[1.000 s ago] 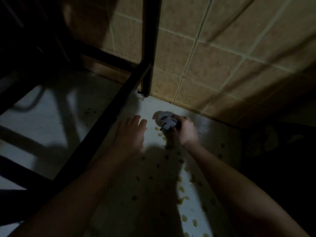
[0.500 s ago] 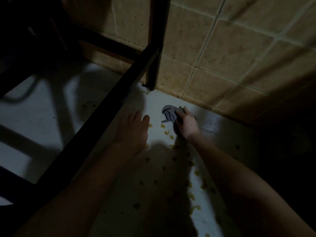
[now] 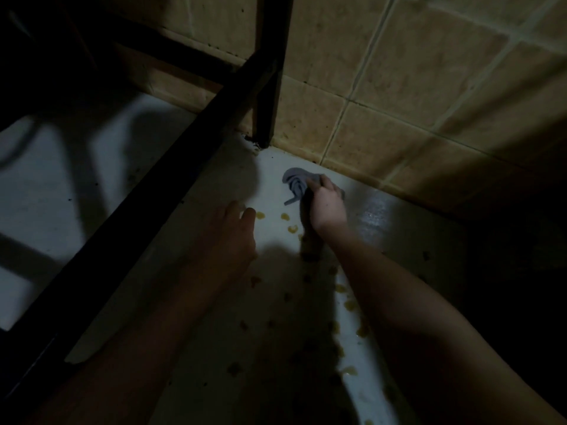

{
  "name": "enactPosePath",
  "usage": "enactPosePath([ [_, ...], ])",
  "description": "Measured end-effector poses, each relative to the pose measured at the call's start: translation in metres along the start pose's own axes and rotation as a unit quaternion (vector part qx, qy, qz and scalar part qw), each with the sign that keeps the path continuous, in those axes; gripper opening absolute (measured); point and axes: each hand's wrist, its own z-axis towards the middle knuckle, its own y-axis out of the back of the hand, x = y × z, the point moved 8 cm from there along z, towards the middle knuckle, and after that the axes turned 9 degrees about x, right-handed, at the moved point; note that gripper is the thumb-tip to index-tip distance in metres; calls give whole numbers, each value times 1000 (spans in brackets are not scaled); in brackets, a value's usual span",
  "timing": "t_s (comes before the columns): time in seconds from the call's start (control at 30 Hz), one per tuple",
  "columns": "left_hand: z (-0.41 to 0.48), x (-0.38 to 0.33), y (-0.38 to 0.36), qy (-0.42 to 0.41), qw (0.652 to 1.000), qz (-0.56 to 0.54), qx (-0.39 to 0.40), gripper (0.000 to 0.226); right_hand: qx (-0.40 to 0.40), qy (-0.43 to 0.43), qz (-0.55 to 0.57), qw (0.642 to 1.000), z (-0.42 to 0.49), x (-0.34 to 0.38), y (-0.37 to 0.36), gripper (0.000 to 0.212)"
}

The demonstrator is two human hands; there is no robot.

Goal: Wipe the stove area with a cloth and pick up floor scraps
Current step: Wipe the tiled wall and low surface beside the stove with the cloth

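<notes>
My right hand grips a bunched grey cloth and presses it on the pale floor close to the tiled wall. Flat on the floor to its left lies my left hand, fingers spread, holding nothing. Several small yellow food scraps lie scattered on the floor between and below my hands, many of them in my shadow.
A dark metal frame leg stands in the corner, and a dark crossbar runs diagonally down to the left beside my left arm. Tan wall tiles fill the back. The right side is in deep shadow.
The view has moved in closer to the floor corner. My right hand has shifted the cloth slightly toward the wall; my left hand stays planted on the floor.
</notes>
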Motion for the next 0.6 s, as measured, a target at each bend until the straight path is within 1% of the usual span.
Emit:
enactPosePath([
  [0.07,-2,-2,-12,-34,999,33,26,36,-18,-29,7,999,-5,-26,8,43],
  [0.1,-4,-1,-17,-41,998,37,34,40,-33,-36,-6,999,-9,-39,13,36],
  [0.13,-5,1,-19,-36,998,31,38,43,-52,-52,-21,997,-16,-53,19,34],
  [0.17,-6,3,-20,-27,999,22,37,44,-62,-60,-32,996,-23,-65,23,34],
  [0.3,-9,4,-15,-28,999,0,25,37,-116,-101,17,988,-43,-99,37,40],
  [0.4,-7,3,-13,-37,999,-10,13,35,-118,-140,19,983,-38,-91,30,35],
  [0.47,-6,1,-13,-45,999,-18,10,35,-98,-132,34,986,-35,-63,20,34],
  [0.5,-6,2,-14,-46,999,-24,9,34,-89,-105,31,990,-31,-47,12,36],
  [0.53,-7,3,-14,-46,998,-32,7,34,-54,-72,20,996,-28,-24,2,41],
  [0.57,-8,4,-15,-47,998,-37,4,34,-30,-31,-18,999,-27,-1,-7,45],
  [0.6,-10,5,-17,-50,998,-38,6,34,-16,1,-28,999,-28,21,-13,44],
])
